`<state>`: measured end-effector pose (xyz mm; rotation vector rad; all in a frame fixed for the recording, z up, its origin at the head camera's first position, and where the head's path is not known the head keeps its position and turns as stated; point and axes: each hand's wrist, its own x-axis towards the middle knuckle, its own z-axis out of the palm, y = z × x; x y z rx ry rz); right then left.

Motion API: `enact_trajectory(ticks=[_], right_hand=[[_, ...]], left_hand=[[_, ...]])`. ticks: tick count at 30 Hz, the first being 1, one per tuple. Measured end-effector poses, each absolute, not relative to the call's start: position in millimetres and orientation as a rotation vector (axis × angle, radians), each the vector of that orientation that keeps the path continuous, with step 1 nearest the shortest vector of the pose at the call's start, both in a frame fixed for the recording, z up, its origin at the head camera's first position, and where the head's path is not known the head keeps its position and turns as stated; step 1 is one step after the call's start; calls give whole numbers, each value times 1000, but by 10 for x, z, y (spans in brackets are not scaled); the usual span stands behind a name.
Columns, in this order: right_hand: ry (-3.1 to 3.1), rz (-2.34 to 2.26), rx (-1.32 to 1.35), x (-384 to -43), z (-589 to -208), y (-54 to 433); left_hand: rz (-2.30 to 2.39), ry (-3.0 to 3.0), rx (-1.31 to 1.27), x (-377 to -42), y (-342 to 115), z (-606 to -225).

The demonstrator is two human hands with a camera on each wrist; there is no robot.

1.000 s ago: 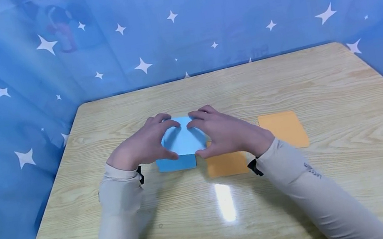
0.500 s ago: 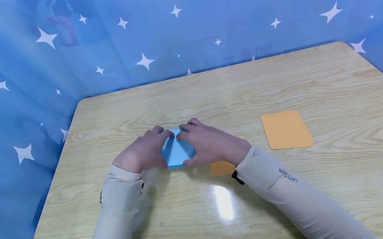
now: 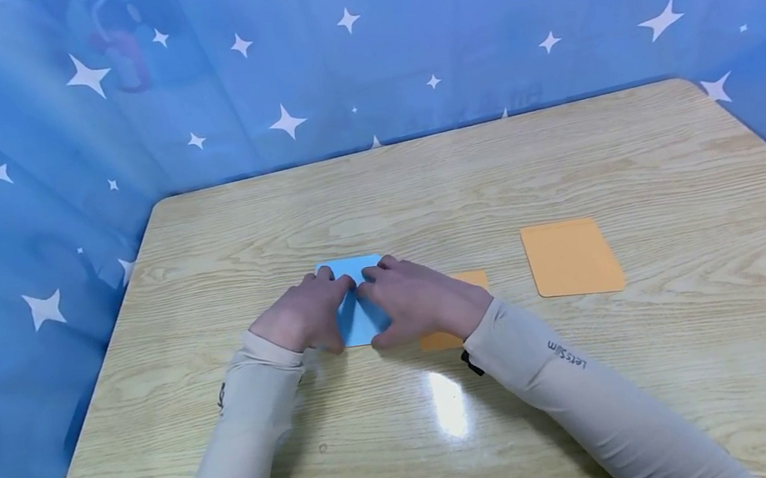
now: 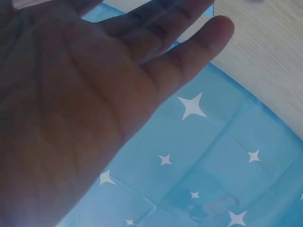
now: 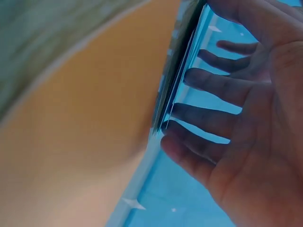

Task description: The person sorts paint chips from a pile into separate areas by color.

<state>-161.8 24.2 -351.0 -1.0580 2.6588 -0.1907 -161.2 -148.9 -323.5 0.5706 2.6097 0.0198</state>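
Note:
A light-blue square card lies flat on the wooden table, between my two hands. My left hand is at its left side, thumb near the front corner and fingertips over its top surface. From the right, my right hand reaches it in the same way, with the index fingers close together. In the left wrist view, the left hand's fingers look nearly straight. The right wrist view shows the right hand with extended fingers, their tips by a thin layered edge. Whether another card lies beneath is hidden.
One orange square card is partly covered by my right hand. Another orange card lies farther right on the wooden table. A blue curtain with white stars hangs beyond the table's back and left edges.
A second ago the blue card was raised between my hands, with blue showing below its front edge. Both hands have lowered it to the table and shifted slightly left. The orange cards stay put.

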Motion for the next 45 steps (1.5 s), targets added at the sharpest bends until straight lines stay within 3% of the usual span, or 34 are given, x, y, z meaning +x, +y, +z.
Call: enact_trajectory(ticks=[13, 45], right_hand=[[2666, -316, -1016, -1635, -3446, 390], [2717, -437, -748, -1654, -3189, 1819]], left_hand=[[71, 2658, 548, -1582, -1486, -3191], [369, 2626, 702, -1597, -771, -2739]])
